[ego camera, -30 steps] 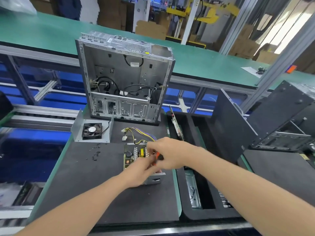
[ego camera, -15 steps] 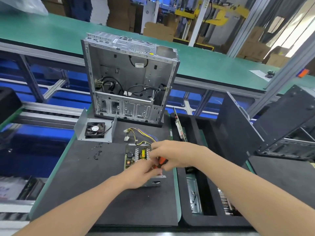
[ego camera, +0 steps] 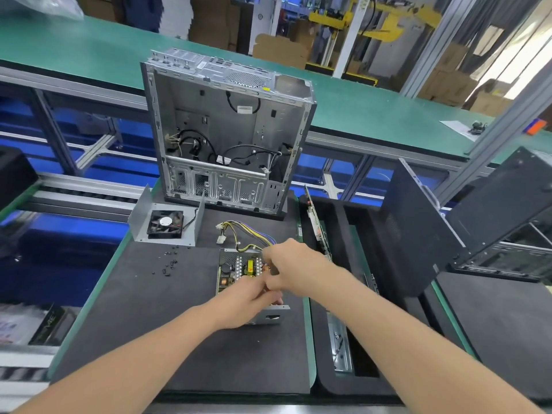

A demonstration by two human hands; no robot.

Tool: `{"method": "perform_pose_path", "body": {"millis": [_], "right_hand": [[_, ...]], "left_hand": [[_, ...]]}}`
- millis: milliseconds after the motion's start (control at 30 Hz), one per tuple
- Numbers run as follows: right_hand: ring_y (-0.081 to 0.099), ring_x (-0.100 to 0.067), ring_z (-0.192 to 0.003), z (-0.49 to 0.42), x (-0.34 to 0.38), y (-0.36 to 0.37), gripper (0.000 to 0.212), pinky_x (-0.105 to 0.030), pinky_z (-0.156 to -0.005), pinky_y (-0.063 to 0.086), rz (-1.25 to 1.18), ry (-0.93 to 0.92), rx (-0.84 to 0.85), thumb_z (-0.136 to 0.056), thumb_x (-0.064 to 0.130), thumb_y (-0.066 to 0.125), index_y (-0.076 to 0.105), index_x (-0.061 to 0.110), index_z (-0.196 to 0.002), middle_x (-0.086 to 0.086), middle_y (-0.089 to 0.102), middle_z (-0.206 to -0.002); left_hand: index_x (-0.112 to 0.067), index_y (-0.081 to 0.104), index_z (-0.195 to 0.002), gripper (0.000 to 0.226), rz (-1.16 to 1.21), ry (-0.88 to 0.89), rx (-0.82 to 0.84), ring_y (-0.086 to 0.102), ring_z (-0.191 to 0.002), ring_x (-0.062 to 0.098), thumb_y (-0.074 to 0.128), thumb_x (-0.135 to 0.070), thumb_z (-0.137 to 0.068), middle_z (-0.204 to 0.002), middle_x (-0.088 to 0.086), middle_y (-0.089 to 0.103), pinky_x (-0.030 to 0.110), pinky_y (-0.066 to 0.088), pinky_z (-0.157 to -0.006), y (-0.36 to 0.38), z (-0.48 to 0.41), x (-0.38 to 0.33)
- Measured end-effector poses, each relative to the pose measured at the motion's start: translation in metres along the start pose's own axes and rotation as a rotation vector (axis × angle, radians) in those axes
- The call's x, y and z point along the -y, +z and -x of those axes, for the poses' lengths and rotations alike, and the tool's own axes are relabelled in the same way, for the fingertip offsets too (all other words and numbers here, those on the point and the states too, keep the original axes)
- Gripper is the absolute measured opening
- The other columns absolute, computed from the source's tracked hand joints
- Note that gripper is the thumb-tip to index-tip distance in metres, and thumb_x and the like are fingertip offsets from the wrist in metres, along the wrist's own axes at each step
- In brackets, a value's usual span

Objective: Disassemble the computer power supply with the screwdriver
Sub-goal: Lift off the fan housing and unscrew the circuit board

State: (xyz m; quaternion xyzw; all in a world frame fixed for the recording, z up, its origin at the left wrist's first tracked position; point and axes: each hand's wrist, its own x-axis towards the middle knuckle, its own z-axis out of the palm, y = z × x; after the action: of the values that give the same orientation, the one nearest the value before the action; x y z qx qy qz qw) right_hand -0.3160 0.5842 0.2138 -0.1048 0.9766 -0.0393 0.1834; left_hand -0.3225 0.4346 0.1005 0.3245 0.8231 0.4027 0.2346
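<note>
Lying under both hands' grip: power supply (ego camera: pixel 239 271), hands touching.

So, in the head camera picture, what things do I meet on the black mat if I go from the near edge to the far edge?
Left hand → open power supply → bundle of coloured wires → fan in its metal bracket → empty computer case, standing at the far edge of the black mat.

Bright, even light, glare at top right (windows), wide-angle bending at edges, slight softness throughout
</note>
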Motion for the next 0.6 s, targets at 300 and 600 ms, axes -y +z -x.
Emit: {"method": "perform_pose_path", "body": {"millis": [300, 600], "right_hand": [[0.055, -0.021, -0.084, 0.007, -0.017, -0.007, 0.023, -0.034, -0.071, 0.048, 0.036, -0.313, -0.002, -0.090, 0.035, 0.068, 0.058, 0.017, -0.099, 0.000, 0.059, -0.089], [0.058, -0.028, -0.073, -0.001, 0.005, 0.008, 0.021, -0.034, -0.057, 0.044, -0.084, 0.125, -0.109, -0.095, 0.031, 0.062, 0.051, 0.014, -0.092, -0.003, 0.052, -0.081]], "left_hand": [[-0.023, 0.058, -0.120, 0.023, 0.000, 0.019, -0.012, 0.067, -0.106, 0.004, 0.044, -0.038, -0.110, -0.112, -0.013, 0.074, 0.031, 0.051, -0.099, 0.000, 0.000, -0.003], [-0.022, 0.061, -0.115, 0.024, 0.048, 0.001, -0.027, 0.066, -0.103, 0.005, 0.045, -0.038, -0.110, -0.105, -0.021, 0.072, 0.032, 0.051, -0.096, 0.000, -0.003, 0.002]]}}
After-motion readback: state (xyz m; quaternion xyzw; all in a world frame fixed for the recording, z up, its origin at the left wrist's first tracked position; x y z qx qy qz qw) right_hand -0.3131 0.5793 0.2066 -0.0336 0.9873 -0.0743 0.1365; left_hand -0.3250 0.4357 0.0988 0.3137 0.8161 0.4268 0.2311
